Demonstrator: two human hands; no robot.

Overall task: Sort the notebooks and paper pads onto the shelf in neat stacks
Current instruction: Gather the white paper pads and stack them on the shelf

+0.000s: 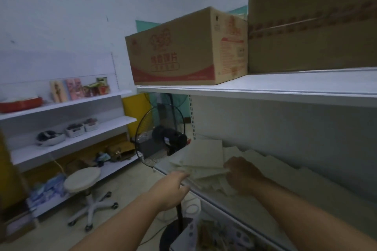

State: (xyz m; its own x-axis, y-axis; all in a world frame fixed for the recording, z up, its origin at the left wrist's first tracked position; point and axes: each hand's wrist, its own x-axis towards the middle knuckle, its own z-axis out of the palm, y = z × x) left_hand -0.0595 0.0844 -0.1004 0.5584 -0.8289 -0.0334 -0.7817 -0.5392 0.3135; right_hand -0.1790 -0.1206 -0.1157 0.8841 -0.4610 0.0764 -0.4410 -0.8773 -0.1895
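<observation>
A stack of pale cream paper pads lies at the left end of the white shelf under the upper board. More pale pads lie loosely spread along the shelf behind and to the right. My left hand reaches to the stack's front left corner, its fingers touching the edge there. My right hand holds the stack's right edge, fingers curled onto it. The frame is dim and blurred, so the exact finger contact is hard to read.
Two big cardboard boxes stand on the upper shelf. A black standing fan is just left of the shelf end, a white wheeled stool farther left. Shelves with small goods line the left wall.
</observation>
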